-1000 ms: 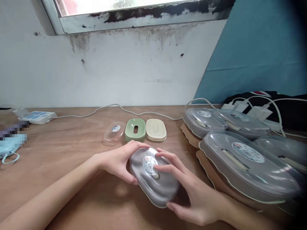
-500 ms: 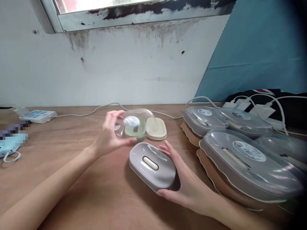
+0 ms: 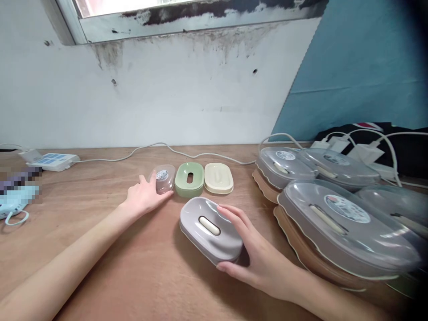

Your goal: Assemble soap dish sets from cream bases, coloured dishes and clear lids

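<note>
My left hand (image 3: 142, 195) has its fingers apart, with the thumb and index finger at the edge of a small clear plastic lid (image 3: 168, 176). This lid bears a round label and lies on the table. Right beside it is a green soap dish part (image 3: 182, 178) with a slot through its middle, then a cream tray (image 3: 218, 176). My right hand (image 3: 247, 249) grips the right end of a grey oval soap dish (image 3: 199, 244), thumb in front and fingers behind. A cream bar shows in the slot of its top.
Several larger grey dishes with clear lids (image 3: 341, 223) stand stacked at the right, over brown ones. Behind them are white chargers (image 3: 366, 154) and cables. A white cable (image 3: 200, 156) runs along the wall to a white power strip (image 3: 56, 162) on the left.
My left hand has moved left and down, and the clear lid it held over the green part now lies on the table. My right hand stays on the grey soap dish.
</note>
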`<state>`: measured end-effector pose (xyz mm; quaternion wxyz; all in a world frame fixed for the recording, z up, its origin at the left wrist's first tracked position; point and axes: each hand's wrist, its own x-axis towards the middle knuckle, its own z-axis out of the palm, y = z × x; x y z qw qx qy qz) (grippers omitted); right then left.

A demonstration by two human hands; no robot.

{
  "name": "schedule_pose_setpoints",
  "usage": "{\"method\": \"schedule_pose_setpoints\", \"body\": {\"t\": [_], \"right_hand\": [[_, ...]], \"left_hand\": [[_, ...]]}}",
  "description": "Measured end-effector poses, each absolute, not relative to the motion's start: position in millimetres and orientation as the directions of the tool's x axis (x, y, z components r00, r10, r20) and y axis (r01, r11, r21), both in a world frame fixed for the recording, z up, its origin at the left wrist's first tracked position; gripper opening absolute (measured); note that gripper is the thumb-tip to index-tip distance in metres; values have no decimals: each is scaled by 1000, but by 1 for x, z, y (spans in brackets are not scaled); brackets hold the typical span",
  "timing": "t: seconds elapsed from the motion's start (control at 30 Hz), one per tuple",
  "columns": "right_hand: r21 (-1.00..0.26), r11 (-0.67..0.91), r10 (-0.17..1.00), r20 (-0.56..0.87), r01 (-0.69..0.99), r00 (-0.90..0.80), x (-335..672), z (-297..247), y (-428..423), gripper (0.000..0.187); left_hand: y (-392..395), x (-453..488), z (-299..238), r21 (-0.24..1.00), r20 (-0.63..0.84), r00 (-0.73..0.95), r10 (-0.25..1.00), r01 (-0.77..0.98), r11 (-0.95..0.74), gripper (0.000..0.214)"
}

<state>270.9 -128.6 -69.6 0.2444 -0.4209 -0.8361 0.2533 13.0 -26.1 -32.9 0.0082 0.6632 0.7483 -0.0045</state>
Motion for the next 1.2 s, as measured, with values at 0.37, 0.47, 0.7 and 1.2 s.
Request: {"method": "schedule_pose_setpoints", "body": {"t": [0.37, 0.47, 0.7, 1.2], "right_hand": [[-632, 454, 867, 152, 628, -474, 268, -72, -129, 80], [-609, 458, 870, 159, 647, -466, 267, -72, -128, 83], [-587, 540, 820, 209, 602, -532, 270, -71, -125, 80], [-601, 517, 826, 165, 610, -538, 265, -54, -129, 46]], "left_hand": [[-16, 8, -41, -77, 98, -93, 991, 992, 100, 79], [-21, 10, -35, -104, 162, -72, 984, 990, 90, 83], [-52, 31, -20, 235, 11, 795, 606, 588, -774, 90], [-62, 43, -21, 539, -72, 820, 568, 511, -669, 83]]}}
